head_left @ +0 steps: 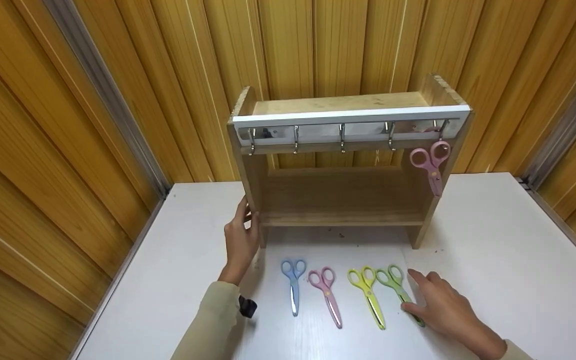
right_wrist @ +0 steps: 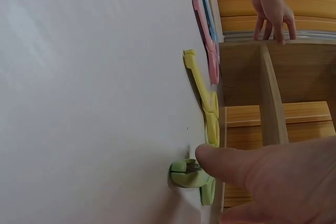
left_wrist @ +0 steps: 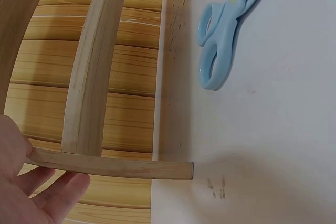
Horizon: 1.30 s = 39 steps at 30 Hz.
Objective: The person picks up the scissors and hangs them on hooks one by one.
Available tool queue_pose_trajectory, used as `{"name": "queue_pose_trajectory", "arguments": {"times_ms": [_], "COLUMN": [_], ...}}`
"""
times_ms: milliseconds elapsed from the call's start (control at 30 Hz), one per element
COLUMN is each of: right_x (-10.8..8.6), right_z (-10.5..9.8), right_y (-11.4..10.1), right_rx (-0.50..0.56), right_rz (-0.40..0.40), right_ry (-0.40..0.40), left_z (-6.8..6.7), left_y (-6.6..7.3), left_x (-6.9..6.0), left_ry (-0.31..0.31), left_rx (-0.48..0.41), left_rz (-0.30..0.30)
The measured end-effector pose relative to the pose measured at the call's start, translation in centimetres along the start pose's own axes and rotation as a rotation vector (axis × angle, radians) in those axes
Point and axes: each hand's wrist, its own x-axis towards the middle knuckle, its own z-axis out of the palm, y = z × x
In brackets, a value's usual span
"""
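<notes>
My left hand (head_left: 242, 237) holds the left side panel of a wooden rack (head_left: 340, 220) at its front edge, fingers on the outer face. My right hand (head_left: 443, 305) is over the green scissors (head_left: 399, 285), thumb by the blades and fingers spread apart from the thumb. In the right wrist view the thumb is close to the green scissors (right_wrist: 191, 176); contact is hard to tell. Left of them lie yellow scissors (head_left: 368, 295), pink scissors (head_left: 327, 295) and blue scissors (head_left: 294, 285), handles toward the rack. Another pink pair of scissors (head_left: 433, 167) hangs from the rack's rightmost hook.
Several metal hooks (head_left: 342, 139) line a strip along the rack's upper front; those left of the hanging scissors are bare. The rack stands on a white table (head_left: 198, 210). Wood-patterned walls (head_left: 338, 50) rise behind and at both sides.
</notes>
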Motion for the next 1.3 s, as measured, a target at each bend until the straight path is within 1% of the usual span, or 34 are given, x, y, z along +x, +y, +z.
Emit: {"name": "queue_pose_trajectory", "arguments": {"times_ms": [200, 300, 600, 733, 1100, 1300], "right_x": [-0.07, 0.01, 0.03, -0.03, -0.06, 0.05], "right_z": [0.30, 0.33, 0.70, 0.76, 0.68, 0.70], "right_y": [-0.32, -0.48, -0.39, -0.37, -0.25, -0.21], "right_rx": [0.011, 0.015, 0.030, 0.033, 0.036, 0.035], "right_rz": [0.015, 0.010, -0.027, -0.031, -0.030, -0.021], "right_ry": [-0.020, -0.011, 0.087, 0.106, 0.100, 0.092], "left_z": [-0.05, -0.05, 0.02, 0.07, 0.05, 0.07], "left_y": [0.05, 0.03, -0.03, 0.01, 0.08, 0.02], "left_x": [0.00, -0.03, -0.08, -0.07, -0.04, -0.08], "left_ry": [-0.007, -0.004, -0.003, -0.005, -0.005, -0.007], "left_rx": [0.003, 0.007, 0.023, 0.030, 0.011, 0.023], "left_rz": [-0.006, -0.006, -0.007, -0.010, -0.007, -0.014]}}
